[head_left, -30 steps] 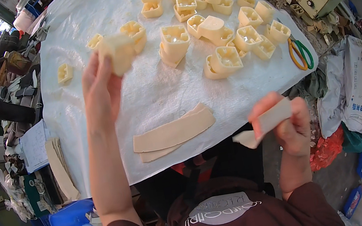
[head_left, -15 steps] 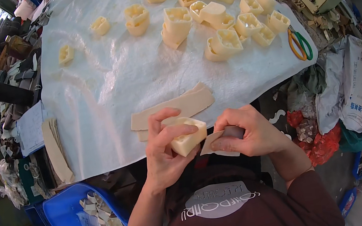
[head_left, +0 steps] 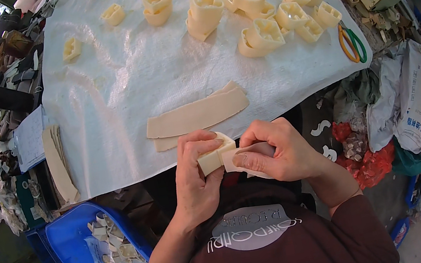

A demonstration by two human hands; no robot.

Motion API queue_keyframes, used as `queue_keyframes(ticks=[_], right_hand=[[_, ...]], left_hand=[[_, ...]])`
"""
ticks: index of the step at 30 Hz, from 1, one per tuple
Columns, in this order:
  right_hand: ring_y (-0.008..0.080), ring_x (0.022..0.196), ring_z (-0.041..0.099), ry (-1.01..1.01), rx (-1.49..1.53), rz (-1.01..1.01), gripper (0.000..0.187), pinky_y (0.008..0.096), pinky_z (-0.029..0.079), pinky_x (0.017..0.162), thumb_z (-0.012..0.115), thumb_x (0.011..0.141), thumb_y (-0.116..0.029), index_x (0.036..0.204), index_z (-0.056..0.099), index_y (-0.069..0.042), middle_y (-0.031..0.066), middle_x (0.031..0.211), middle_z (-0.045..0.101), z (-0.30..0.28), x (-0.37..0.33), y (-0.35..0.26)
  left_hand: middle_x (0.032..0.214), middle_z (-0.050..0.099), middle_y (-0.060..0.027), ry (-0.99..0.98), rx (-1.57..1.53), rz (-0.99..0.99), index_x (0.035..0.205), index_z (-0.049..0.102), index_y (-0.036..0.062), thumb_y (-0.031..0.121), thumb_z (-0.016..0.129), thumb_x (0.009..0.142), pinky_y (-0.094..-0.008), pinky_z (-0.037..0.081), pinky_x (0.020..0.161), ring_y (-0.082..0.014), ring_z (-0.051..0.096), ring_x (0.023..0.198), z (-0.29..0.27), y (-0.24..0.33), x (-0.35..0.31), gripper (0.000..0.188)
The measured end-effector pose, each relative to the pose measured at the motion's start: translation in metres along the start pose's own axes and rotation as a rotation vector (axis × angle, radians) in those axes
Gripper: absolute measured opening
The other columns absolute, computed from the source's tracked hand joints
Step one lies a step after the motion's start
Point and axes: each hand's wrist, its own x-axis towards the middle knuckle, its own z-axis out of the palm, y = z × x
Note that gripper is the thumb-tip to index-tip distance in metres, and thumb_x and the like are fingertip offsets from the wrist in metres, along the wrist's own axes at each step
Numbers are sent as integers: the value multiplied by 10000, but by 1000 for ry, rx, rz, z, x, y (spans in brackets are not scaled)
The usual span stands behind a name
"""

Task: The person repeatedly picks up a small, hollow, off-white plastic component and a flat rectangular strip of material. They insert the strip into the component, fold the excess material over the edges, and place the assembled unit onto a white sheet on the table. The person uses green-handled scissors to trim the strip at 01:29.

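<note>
My left hand (head_left: 192, 182) is closed around a cream-coloured hollow block (head_left: 209, 162), fingers over its top and thumb beneath. In my right hand (head_left: 287, 149), a folded piece of beige-backed sandpaper (head_left: 231, 160) is pinched under the thumb, and it lies against the right side of the block. Just beyond my hands, long beige strips (head_left: 196, 115) rest on the white sheet near its front edge. The face of the block under the sandpaper is hidden.
Many similar cream hollow pieces (head_left: 261, 38) stand toward the back right of the white-covered table (head_left: 105, 110). Green-and-orange-handled scissors (head_left: 353, 44) lie at its right edge. More strips (head_left: 60, 166) sit at the left edge. Below is a blue bin (head_left: 65, 236) of scraps.
My right hand has moved left, bringing the sandpaper from just beside the block onto its side. The left hand has tilted the block. The whole view has shifted slightly.
</note>
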Motion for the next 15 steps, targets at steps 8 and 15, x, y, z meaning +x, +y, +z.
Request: queue_keyframes(ticks=[8,15], right_hand=[[64,486,540,26,0,-8,190,213,401,450,693,788,-152,791,564,-13,35,548,575,0,0,4],[91,470,543,20,2,2,173,238,413,433,640,821,-112,779,525,10,54,542,564,-1,0,2]], left_hand=[[1137,430,-99,-29,41,-10,1040,482,47,-178,564,700,-275,496,749,-169,532,968,3,2,1,416],[1140,419,-107,-38,51,-8,1050,470,42,-192,538,704,-275,508,734,-171,538,953,6,3,2,423]])
